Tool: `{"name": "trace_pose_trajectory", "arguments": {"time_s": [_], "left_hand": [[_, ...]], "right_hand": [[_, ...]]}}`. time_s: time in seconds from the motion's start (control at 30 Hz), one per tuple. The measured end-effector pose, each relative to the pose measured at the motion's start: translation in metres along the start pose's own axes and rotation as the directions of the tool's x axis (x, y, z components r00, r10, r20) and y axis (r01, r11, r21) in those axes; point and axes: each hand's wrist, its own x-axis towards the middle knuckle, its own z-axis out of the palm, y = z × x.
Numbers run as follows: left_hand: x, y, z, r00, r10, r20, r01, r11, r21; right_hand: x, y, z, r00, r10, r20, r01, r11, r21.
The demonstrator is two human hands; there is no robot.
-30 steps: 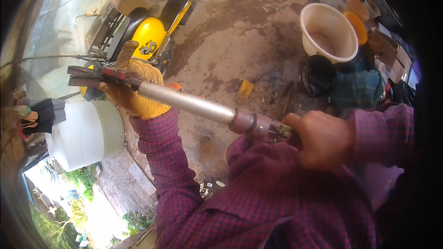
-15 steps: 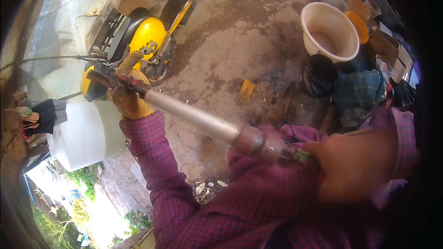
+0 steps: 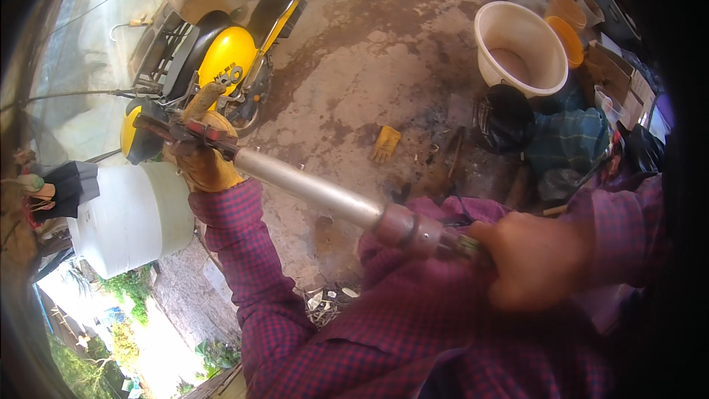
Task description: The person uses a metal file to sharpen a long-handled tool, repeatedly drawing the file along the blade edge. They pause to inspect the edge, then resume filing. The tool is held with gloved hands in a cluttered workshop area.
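Note:
A long tool with a silver metal tube [image 3: 310,185] and dull red fittings slants across in front of me, one end up at the left. My left hand [image 3: 203,155], in a yellow work glove, is closed round the dark and red head at that upper end. At the lower right end my bare right hand [image 3: 535,258], slightly blurred, has its fingers curled round the end piece, where a bit of green shows. Its fingertips are partly hidden. What kind of tool this is I cannot tell.
A yellow and black motorcycle [image 3: 229,52] stands at the upper left, a white drum [image 3: 125,214] below it. Another yellow glove [image 3: 385,144] lies on the stained floor. To the right are a cream tub [image 3: 487,37], an orange bucket [image 3: 567,41] and a black bag [image 3: 504,122].
My right hand has shifted slightly left along with its end of the tool. My left hand keeps its grip. The whole view has slid a little, moving the background slightly left.

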Motion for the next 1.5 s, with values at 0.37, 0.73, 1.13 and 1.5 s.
{"name": "trace_pose_trajectory", "arguments": {"time_s": [0.37, 0.73, 1.13, 1.5], "left_hand": [[-0.021, 0.047, -0.005, 0.957, -0.148, -0.25, 0.046, 0.926, -0.374], [-0.022, 0.082, 0.067, 0.994, -0.091, -0.064, -0.009, 0.511, -0.859], [-0.016, 0.121, 0.099, 0.993, -0.117, 0.0, 0.019, 0.162, -0.987], [-0.023, 0.166, 0.113, 0.874, -0.485, -0.034, 0.117, 0.277, -0.954]], "right_hand": [[-0.005, -0.01, -0.002, 0.999, 0.03, 0.029, -0.03, 0.999, -0.016], [0.043, 0.022, 0.028, 0.978, -0.05, -0.2, 0.026, 0.993, -0.118], [0.115, 0.063, 0.031, 0.854, -0.262, -0.45, 0.14, 0.948, -0.285], [0.153, 0.088, 0.008, 0.721, -0.39, -0.572, 0.139, 0.891, -0.432]]}}
